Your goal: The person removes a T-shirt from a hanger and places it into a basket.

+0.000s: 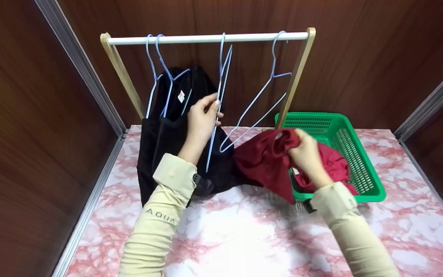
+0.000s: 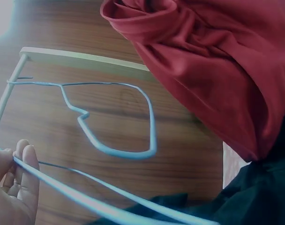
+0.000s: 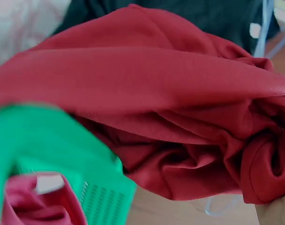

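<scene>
My left hand (image 1: 205, 117) pinches one side of a blue wire hanger (image 1: 210, 148) that hangs on the white rail; in the left wrist view thumb and fingers close on its wire. My right hand (image 1: 307, 152) grips a bunched dark red garment (image 1: 262, 154), lifted partly over the front left of the green basket (image 1: 375, 184). The garment's lower end falls in front of black clothing (image 1: 167, 142). In the right wrist view the red cloth (image 3: 133, 84) covers most of the picture, and only a bit of the right hand shows.
The rack's white rail (image 1: 190, 39) stands between wooden end posts (image 1: 300, 73). Another bare blue hanger (image 1: 254, 102) hangs at right; two hangers at left bear the black clothing. More red cloth (image 1: 338, 165) lies in the basket. Wood panels enclose the marbled tabletop (image 1: 237, 234).
</scene>
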The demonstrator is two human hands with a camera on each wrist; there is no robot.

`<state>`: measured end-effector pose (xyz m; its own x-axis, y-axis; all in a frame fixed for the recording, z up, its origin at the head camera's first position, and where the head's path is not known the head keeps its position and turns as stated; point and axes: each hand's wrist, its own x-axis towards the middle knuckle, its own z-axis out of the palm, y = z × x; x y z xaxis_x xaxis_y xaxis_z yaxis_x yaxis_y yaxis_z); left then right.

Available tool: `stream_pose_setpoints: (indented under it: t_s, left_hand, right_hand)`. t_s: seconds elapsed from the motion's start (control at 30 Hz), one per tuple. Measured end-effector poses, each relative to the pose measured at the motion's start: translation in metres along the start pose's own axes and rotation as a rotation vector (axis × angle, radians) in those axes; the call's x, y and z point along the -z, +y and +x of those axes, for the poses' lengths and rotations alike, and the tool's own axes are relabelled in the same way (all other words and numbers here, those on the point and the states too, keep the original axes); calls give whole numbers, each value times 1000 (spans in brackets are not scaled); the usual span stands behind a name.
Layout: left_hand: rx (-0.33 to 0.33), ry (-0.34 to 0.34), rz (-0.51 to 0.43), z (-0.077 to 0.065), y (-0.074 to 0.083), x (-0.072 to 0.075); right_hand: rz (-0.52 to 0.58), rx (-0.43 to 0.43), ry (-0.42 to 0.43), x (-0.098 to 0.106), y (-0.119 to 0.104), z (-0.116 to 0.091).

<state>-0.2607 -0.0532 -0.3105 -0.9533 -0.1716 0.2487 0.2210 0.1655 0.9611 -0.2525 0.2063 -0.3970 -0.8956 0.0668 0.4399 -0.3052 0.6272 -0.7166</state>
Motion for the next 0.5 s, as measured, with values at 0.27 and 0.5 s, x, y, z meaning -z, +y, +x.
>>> stream_pose_setpoints:
  t_s: [0.27,0.5]
  left_hand:
    - [-47,-14,12,1,6,-2]
    - [-47,-22,14,4,10,-5]
  right_hand:
    - [-13,-8,196,50,-4,20]
    - [74,-98,407,97,-5,36]
